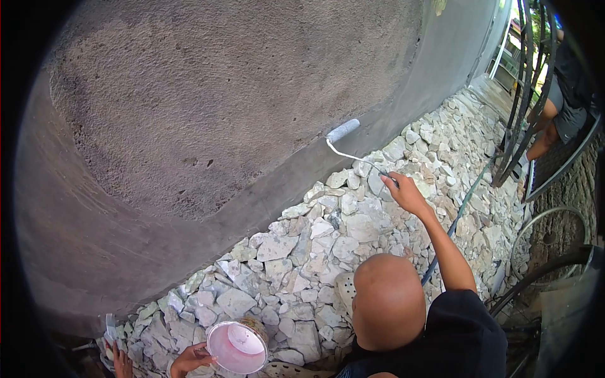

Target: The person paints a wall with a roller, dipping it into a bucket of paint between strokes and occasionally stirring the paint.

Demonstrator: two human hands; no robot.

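Observation:
At the bottom left, my left hand (121, 361) is closed around a paintbrush (111, 329), whose pale bristles point up close to the foot of the wall (265, 94). My right hand (191, 360) grips the left rim of a small plastic bucket (222, 348), pinkish white inside, tilted so that its mouth faces me. The bottom edge of the view cuts off both wrists. Beside me a co-worker (391, 302) in a dark shirt holds a paint roller (343, 130) against the lower wall, one hand (406, 192) on its handle.
Broken pale stones (302, 252) cover the ground along the wall. A green hose (469, 201) crosses them behind the co-worker. On the right are dark curved metal bars (520, 107), a wheel rim (548, 239), and another person (561, 107) in shorts.

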